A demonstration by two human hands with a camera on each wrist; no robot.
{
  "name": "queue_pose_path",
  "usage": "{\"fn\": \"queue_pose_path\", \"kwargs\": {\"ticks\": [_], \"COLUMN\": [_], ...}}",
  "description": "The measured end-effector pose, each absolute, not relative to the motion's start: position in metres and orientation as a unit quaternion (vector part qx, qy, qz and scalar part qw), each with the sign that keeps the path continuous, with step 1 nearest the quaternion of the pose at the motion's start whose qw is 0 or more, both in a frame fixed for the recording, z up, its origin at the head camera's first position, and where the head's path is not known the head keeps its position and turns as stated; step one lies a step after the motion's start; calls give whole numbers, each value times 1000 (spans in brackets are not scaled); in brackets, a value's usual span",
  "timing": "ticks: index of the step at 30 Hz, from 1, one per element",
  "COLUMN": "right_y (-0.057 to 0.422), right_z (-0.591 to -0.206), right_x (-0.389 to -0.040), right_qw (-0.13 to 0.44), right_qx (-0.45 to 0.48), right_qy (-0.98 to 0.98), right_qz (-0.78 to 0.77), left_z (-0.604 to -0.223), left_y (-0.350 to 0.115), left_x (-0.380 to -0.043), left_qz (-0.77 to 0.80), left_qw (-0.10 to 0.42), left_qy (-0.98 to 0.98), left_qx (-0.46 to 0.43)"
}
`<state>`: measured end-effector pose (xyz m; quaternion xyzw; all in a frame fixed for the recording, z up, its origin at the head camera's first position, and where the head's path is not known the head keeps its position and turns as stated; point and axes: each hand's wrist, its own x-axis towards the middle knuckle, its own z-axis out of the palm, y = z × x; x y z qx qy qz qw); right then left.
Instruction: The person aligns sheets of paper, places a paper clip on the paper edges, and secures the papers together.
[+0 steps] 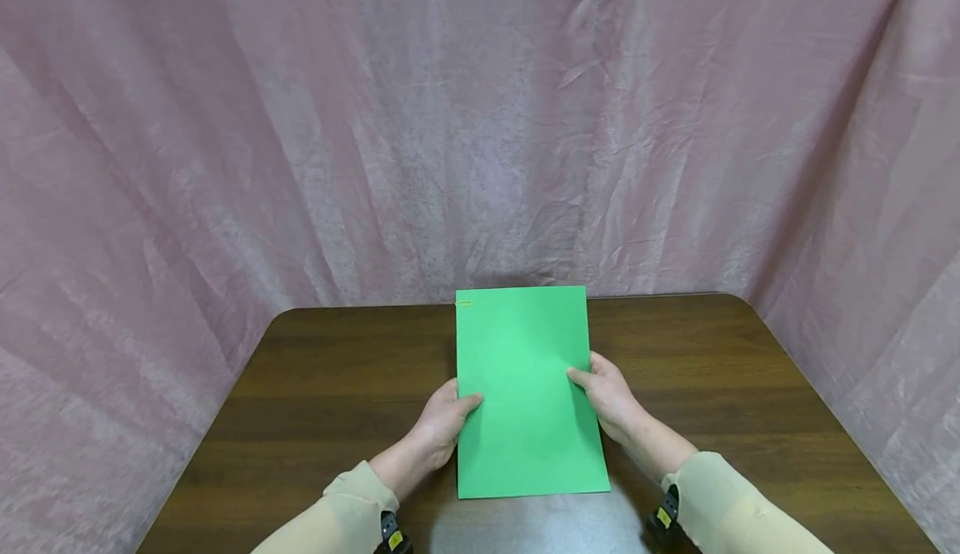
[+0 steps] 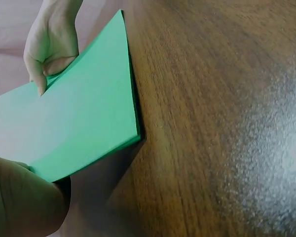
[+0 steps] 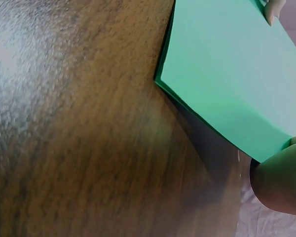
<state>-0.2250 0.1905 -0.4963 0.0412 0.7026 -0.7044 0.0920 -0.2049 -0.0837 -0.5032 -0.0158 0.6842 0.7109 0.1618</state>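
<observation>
Both hands hold a small stack of green paper (image 1: pixel 528 446) over the middle of the table, by its two long sides. My left hand (image 1: pixel 438 425) grips the left edge, thumb on top and fingers hidden beneath. On the opposite edge, a little farther up, my right hand (image 1: pixel 615 400) pinches the paper the same way. A small yellow paper clip (image 1: pixel 464 303) sits at the upper left corner. In the left wrist view the near edge of the green paper (image 2: pixel 93 113) shows more than one layer, with its corner close over the tabletop.
A dark brown wooden table (image 1: pixel 337 387) with rounded far corners lies under the hands. Pink velvet curtains (image 1: pixel 480 121) hang behind it and along both sides. Light glares off the tabletop near the front edge. Each wrist wears a black strap (image 1: pixel 667 508).
</observation>
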Motion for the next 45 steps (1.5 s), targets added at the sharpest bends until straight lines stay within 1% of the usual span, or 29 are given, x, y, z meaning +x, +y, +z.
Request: {"fn": "queue_pose_path", "kwargs": {"ticks": [11, 18, 26, 29, 34, 40, 45], "right_y": [191, 197, 207, 211, 214, 214, 215], "right_z": [-492, -494, -500, -501, -500, -499, -500], "right_x": [-223, -217, -209, -207, -205, -205, -209], "right_qw": [106, 116, 144, 154, 155, 147, 140], "right_qx": [33, 23, 14, 0, -9, 20, 42], "right_qy": [703, 710, 712, 715, 724, 729, 731], "right_qz": [-702, -694, -687, -682, -672, -668, -666], "left_z": [-507, -511, -508, -508, -507, -506, -503], "left_y": [-87, -92, -94, -95, -96, -99, -103], "left_x": [-207, -209, -209, -209, -210, -215, -222], "left_qz": [710, 705, 707, 707, 713, 716, 698], "left_qw": [136, 133, 133, 139, 160, 189, 192], "left_qy": [691, 696, 695, 693, 682, 672, 689], "left_qx": [-18, -22, -22, -25, -21, -21, -35]}}
